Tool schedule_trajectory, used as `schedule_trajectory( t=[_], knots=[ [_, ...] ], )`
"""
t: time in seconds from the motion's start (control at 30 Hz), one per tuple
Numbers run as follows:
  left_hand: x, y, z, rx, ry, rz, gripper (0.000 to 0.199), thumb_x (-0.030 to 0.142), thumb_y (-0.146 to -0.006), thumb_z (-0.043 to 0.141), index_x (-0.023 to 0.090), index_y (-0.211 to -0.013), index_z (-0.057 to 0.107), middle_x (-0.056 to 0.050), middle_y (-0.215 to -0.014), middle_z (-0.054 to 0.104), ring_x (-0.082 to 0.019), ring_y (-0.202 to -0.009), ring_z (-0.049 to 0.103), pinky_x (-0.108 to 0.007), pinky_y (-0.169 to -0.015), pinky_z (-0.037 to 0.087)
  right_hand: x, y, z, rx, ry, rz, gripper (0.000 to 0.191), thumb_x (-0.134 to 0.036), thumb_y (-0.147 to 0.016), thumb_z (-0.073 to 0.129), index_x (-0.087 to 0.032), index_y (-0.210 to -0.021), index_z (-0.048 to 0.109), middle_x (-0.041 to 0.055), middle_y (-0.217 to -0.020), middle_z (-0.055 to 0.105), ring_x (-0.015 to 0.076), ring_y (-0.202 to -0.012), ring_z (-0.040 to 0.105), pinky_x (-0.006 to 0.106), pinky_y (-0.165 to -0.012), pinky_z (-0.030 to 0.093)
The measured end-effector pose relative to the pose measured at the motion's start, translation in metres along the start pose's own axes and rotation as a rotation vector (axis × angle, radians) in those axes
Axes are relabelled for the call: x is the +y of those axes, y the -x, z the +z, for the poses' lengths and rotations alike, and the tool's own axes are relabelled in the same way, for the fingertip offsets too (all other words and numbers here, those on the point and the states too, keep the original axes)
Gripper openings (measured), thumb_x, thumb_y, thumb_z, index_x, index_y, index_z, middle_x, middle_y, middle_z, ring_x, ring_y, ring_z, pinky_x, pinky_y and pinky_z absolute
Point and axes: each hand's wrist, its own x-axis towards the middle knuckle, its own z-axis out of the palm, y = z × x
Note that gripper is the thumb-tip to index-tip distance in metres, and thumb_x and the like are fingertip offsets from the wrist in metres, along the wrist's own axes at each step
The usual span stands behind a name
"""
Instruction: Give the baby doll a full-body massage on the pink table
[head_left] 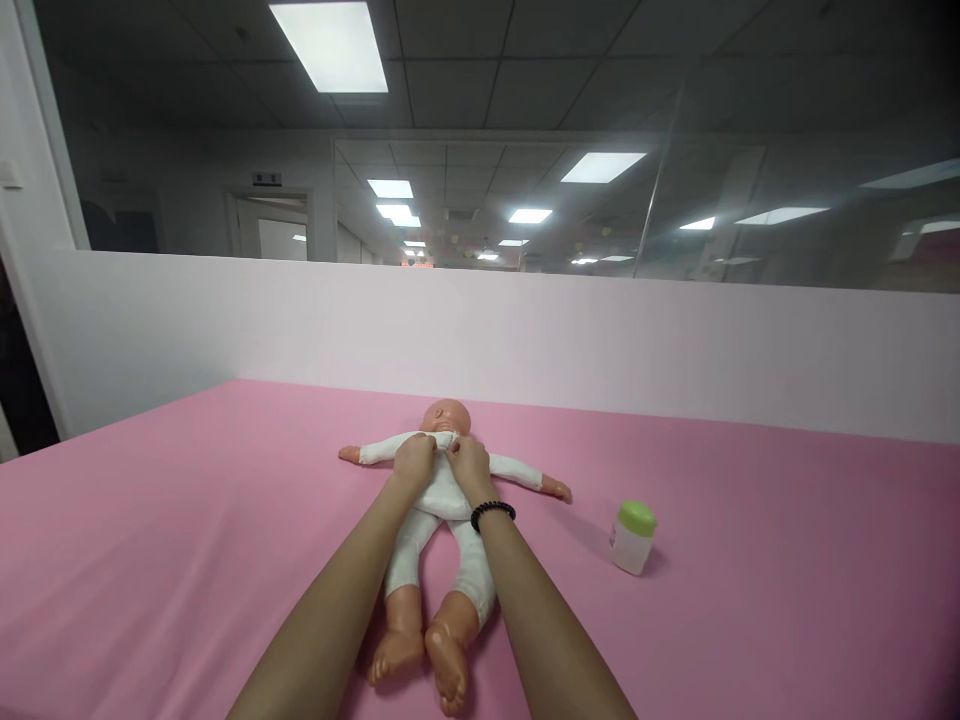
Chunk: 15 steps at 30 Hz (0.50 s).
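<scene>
A baby doll [442,500] with a white cloth body lies on its back, head away from me, arms spread and feet toward me. Both my hands are on its upper chest, just below the neck. My left hand [415,462] is closed, its fingers curled at the white cloth. Close beside it, my right hand [469,466] is also closed at the cloth, with a black beaded bracelet [493,514] on the wrist. What the fingertips pinch is too small to make out.
A pink sheet [187,560] covers the surface under the doll. To the right stands a small jar [633,538] with a green lid. Behind runs a low white wall [525,335] with glass above it.
</scene>
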Motion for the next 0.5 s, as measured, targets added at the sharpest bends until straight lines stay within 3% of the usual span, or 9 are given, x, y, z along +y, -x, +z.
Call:
schedule_trajectory(
  t=[0.2, 0.3, 0.4, 0.5],
  knots=[
    [-0.006, 0.010, 0.009, 0.135, 0.099, -0.027, 0.023, 0.013, -0.092, 0.045, 0.013, -0.105, 0.065, -0.009, -0.111, 0.067, -0.021, -0.106, 0.060, -0.029, -0.097, 0.043, 0.006, 0.004, 0.005, 0.023, -0.036, -0.046, 0.024, -0.018, -0.098, 0.044, -0.012, -0.092, 0.066, 0.0090, -0.095, 0.071, 0.0177, -0.086, 0.063, 0.024, -0.071, 0.035],
    [-0.015, 0.022, 0.017, 0.253, 0.302, -0.249, 0.029, 0.021, -0.088, 0.055, 0.013, -0.115, 0.057, -0.013, -0.121, 0.062, -0.023, -0.119, 0.055, -0.031, -0.108, 0.038, 0.009, 0.004, 0.011, 0.040, -0.035, -0.067, 0.030, -0.023, -0.103, 0.035, -0.011, -0.105, 0.062, 0.0122, -0.104, 0.070, 0.0208, -0.094, 0.064, 0.026, -0.075, 0.038],
    [-0.027, 0.033, 0.024, 0.198, 0.543, -0.517, 0.050, 0.037, -0.080, 0.067, 0.011, -0.119, 0.050, -0.019, -0.123, 0.059, -0.027, -0.116, 0.058, -0.031, -0.103, 0.044, 0.009, 0.000, 0.013, -0.020, 0.026, -0.030, 0.041, -0.029, -0.106, 0.023, -0.009, -0.111, 0.058, 0.0168, -0.106, 0.069, 0.0257, -0.098, 0.065, 0.032, -0.079, 0.040],
    [-0.034, 0.039, 0.028, 0.117, 0.853, -0.583, 0.066, 0.042, -0.071, 0.070, 0.013, -0.125, 0.046, -0.021, -0.123, 0.059, -0.029, -0.116, 0.061, -0.028, -0.095, 0.049, 0.004, -0.009, 0.005, -0.110, -0.012, 0.018, 0.044, -0.039, -0.105, 0.023, -0.013, -0.113, 0.056, 0.0167, -0.107, 0.069, 0.0288, -0.102, 0.065, 0.035, -0.082, 0.043]
  ],
)
